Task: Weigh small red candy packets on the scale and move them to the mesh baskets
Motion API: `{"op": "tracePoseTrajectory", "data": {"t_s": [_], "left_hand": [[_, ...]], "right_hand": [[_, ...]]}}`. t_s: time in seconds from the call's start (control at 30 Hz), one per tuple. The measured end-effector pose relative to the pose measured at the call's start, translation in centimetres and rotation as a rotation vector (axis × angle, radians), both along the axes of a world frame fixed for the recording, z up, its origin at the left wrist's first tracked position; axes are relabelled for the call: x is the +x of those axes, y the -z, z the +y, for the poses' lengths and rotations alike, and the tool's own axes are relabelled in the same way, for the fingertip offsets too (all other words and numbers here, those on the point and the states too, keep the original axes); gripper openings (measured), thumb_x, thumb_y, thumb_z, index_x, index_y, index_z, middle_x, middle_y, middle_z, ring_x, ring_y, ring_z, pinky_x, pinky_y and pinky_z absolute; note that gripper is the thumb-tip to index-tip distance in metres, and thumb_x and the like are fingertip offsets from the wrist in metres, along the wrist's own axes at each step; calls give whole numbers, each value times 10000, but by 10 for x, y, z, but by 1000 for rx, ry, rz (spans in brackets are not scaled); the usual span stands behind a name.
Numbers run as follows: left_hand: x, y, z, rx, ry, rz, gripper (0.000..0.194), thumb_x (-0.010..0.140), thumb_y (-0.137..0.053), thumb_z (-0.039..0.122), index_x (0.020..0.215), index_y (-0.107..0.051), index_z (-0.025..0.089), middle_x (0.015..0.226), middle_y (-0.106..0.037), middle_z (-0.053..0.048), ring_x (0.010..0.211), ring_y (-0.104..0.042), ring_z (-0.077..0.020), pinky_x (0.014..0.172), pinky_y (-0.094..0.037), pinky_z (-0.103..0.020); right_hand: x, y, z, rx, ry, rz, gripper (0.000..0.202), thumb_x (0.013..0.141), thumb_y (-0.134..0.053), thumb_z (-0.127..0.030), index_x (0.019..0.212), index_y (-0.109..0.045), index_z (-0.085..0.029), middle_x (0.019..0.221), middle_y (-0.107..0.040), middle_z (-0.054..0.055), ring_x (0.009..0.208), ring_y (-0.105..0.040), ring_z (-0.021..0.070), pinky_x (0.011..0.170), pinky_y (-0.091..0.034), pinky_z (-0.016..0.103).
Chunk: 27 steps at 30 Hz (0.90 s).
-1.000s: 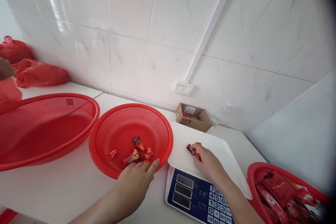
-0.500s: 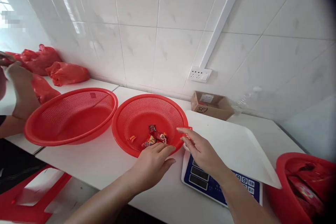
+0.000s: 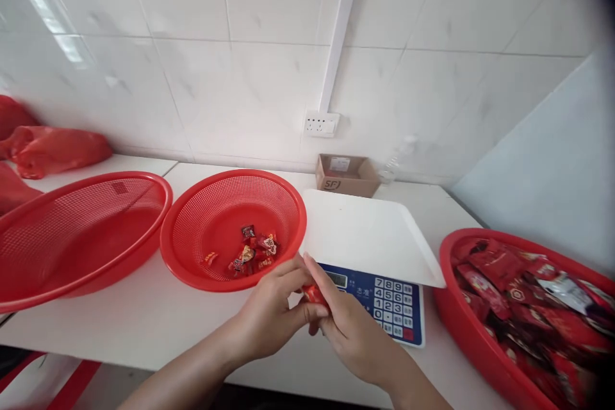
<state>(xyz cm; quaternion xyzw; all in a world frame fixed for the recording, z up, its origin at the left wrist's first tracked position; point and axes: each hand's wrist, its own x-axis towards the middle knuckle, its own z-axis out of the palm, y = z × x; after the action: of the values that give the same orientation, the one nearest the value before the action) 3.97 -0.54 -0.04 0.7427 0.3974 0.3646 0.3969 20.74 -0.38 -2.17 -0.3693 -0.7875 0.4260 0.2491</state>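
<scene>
My left hand (image 3: 276,307) and my right hand (image 3: 353,330) meet in front of the scale. Between them is a small red wrapped snack packet (image 3: 314,295), partly covered by fingers. The left thumb and fingers close around its near side, and my right hand is wrapped over the other side. Just beyond my left hand stands a round red plastic basket (image 3: 189,269) with perforated walls. Several small wrapped snacks (image 3: 247,253) in red, dark and yellow lie on its bottom. Behind my right hand, the electronic scale (image 3: 391,307) has a blue keypad and a white pan (image 3: 365,230).
Another red basket (image 3: 120,262) stands at the left, beside red plastic bags (image 3: 62,147). At the right, a red basket (image 3: 449,295) is heaped with red snack packets (image 3: 528,307). A cardboard box (image 3: 348,179) and a clear bottle (image 3: 394,163) stand by the wall, below a socket (image 3: 321,123).
My hands have come together around the red packet, away from the basket's rim. The view has turned right, showing more of the full basket; the other person's arm has left the view.
</scene>
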Motion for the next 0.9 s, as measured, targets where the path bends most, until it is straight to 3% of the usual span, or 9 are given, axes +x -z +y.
{"op": "tracePoseTrajectory", "data": {"t_s": [0.13,0.23,0.37,0.5,0.57,0.63,0.73,0.9], "left_hand": [[18,5,6,101,-40,105,127,858,-619,246,754,-627,173,816,-634,-21,783,-601,-139,715,-494,-241],[33,10,23,260,-176,269,69,875,-587,220,919,-619,176,857,-655,-25,793,-606,-157,719,-486,-266],[53,12,52,383,-221,614,192,943,-476,275,1069,-580,174,950,-664,-63,883,-622,-202,763,-494,-321],[61,14,60,441,-189,881,471,911,-540,338,1335,-425,172,1234,-592,-131,1197,-509,-281,1002,-386,-462],[53,17,55,437,-180,984,560,890,-571,347,1389,-376,185,1385,-483,-152,1326,-375,-323,1074,-276,-537],[38,19,47,411,-191,1061,504,912,-529,305,1387,-397,198,1442,-424,-148,1360,-322,-334,1089,-233,-564],[9,21,38,342,-238,1098,416,954,-391,200,1366,-443,217,1447,-427,-130,1354,-346,-310,1066,-299,-537],[-21,16,44,252,-224,1096,507,918,-288,73,1371,-445,238,1417,-479,-84,1286,-458,-258,1013,-397,-463]], "right_hand": [[20,8,-5,-60,117,37,622,924,-336,-251,1506,-118,-258,802,-661,12,697,-599,148,706,-495,326],[38,11,-9,-105,290,93,591,945,-323,-363,1497,-161,-228,870,-669,40,721,-610,156,727,-506,339],[66,17,-18,-165,450,174,627,928,-348,-466,1480,-191,-213,961,-663,73,745,-627,164,717,-530,346],[94,24,-29,-164,567,138,638,900,-405,-505,1451,-269,-214,956,-676,73,776,-653,179,761,-539,357],[108,28,-33,-131,635,124,647,876,-438,-523,1431,-316,-213,948,-688,75,775,-664,188,764,-545,357],[122,32,-38,-105,704,113,658,852,-461,-545,1406,-360,-204,940,-698,83,777,-675,198,752,-555,351],[143,35,-44,-82,794,62,663,816,-487,-576,1362,-417,-205,964,-706,97,798,-688,208,739,-566,337],[175,43,-51,-8,916,-40,578,768,-510,-617,1215,-558,-254,988,-720,83,844,-693,233,728,-577,340]]}}
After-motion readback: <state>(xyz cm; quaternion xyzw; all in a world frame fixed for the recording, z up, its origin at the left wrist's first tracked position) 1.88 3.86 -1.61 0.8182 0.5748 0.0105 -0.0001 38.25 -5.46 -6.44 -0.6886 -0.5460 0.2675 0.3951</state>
